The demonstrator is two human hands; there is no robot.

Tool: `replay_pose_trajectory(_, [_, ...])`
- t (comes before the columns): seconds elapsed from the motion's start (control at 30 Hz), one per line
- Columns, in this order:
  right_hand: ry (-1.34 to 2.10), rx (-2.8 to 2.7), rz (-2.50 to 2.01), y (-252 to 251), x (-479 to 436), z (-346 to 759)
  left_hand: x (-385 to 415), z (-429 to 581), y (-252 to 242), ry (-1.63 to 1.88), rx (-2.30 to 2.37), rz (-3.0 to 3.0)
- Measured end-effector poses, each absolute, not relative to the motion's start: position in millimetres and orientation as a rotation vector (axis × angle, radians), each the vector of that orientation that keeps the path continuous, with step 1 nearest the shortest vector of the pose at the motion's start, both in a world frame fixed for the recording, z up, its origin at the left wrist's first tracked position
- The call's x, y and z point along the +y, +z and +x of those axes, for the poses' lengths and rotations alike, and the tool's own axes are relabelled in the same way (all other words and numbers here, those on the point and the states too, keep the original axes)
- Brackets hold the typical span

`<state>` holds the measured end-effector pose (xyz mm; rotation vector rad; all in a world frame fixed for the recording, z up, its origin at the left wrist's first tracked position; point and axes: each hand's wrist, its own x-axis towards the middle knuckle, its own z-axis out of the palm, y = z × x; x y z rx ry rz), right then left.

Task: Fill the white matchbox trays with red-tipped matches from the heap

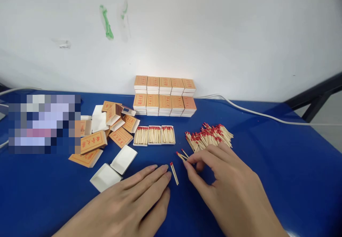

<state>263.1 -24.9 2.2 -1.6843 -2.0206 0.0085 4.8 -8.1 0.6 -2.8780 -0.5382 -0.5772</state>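
Observation:
My left hand (144,197) lies flat on the table with its fingers stretched out, the fingertips beside two red-tipped matches (174,174) lying side by side. My right hand (224,180) pinches matches (182,156) between thumb and forefinger; their red heads stick out toward the left. Just behind it spreads a loose heap of matches (211,136). Three white matchbox trays (154,143), packed with matches heads to the back, stand in a row in the middle. Two bare white trays (124,159) lie to the left, one partly behind my left hand.
Orange matchbox sleeves (92,142) are piled loosely at the left. Stacked matchboxes (165,103) form two rows near the white wall (213,34). A white cable (248,113) runs along the back right of the blue table (267,151). A blurred-out patch (44,123) covers the far left.

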Motion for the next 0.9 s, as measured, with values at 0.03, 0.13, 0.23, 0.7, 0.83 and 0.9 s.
replay_pose_trajectory(0.03, [0.036, -2.02, -1.674, 3.2, -26.4, 263.1, -8.4, 4.6, 0.6, -0.58, -0.538, -2.875])
replay_pose_trajectory(0.13, [0.103, -2.045, -1.657, 5.3, -30.8, 263.2, -9.5, 4.8, -1.0, -0.581, -0.546, -2.892])
replay_pose_trajectory(0.23, [0.131, -2.072, -1.671, 4.9, -32.6, 263.0, -10.4, 5.6, -3.7, -0.577, -0.534, -2.9])
replay_pose_trajectory(0.7, [0.116, -2.001, -1.686, 5.9, -25.2, 263.2, -11.5, 4.3, -5.5, -0.57, -0.532, -2.927])
replay_pose_trajectory(0.83, [-0.023, -2.022, -1.72, 2.8, -23.5, 266.3, -12.6, 2.2, -6.8, -0.574, -0.539, -2.928])
replay_pose_trajectory(0.9, [-0.071, -2.048, -1.713, -0.2, -23.5, 265.6, -13.5, 0.8, -9.1, -0.575, -0.547, -2.922])
